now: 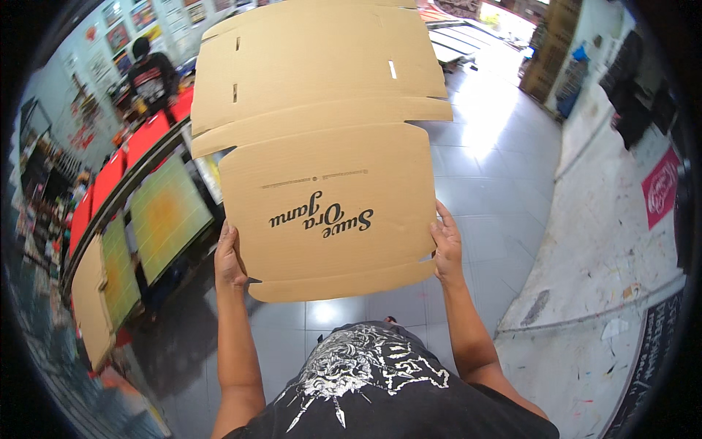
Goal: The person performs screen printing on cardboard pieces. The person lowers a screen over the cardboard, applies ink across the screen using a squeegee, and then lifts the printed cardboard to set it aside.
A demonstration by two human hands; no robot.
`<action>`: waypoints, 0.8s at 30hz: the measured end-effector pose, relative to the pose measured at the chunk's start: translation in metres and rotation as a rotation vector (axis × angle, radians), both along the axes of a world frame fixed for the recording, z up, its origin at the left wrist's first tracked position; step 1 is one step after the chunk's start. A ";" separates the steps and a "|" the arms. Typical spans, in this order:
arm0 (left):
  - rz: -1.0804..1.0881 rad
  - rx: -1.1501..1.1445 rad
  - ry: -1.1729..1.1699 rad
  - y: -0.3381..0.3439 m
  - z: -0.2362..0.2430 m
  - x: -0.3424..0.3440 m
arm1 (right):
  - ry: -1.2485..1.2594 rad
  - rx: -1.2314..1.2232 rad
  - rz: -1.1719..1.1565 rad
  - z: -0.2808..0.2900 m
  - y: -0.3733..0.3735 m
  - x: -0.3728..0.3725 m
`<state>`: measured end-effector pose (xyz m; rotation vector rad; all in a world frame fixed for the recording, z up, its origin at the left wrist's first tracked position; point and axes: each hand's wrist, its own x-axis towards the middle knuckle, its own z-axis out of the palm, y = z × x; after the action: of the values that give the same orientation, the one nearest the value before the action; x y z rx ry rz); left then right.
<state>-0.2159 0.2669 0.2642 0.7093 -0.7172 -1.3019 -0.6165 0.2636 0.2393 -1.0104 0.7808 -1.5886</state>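
A large flat die-cut cardboard box blank (322,168) fills the upper middle of the head view, brown, creased, with slots and black printing on its nearer panel. My left hand (231,254) is closed on the cardboard's left edge near its lower corner. My right hand (446,241) grips the right edge of the same panel, fingers curled round it. The far panel of the blank stretches away beyond both hands, up to the top of the view.
On the left, a long bench with red pads (146,137) and yellow-green boards (167,212), a brown board (91,300) at its near end. A person in dark clothing (151,80) stands behind it. Grey tiled floor (490,205) lies below; a paint-marked white wall (570,293) borders the right.
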 end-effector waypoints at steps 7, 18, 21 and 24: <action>-0.246 0.070 0.017 -0.087 -0.004 -0.145 | 0.048 0.036 -0.293 -0.004 0.005 -0.136; -0.573 0.326 0.071 -0.194 -0.020 -0.301 | 0.107 0.194 -0.403 0.008 -0.014 -0.263; -0.618 0.366 0.073 -0.222 -0.034 -0.330 | 0.117 0.253 -0.398 0.006 -0.033 -0.288; -0.685 0.438 0.094 -0.249 -0.061 -0.347 | 0.169 0.331 -0.420 0.008 -0.052 -0.300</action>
<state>-0.5633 0.0182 0.2036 0.7713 -0.6230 -2.1489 -0.9166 0.2118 0.2471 -0.7761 1.3943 -1.6591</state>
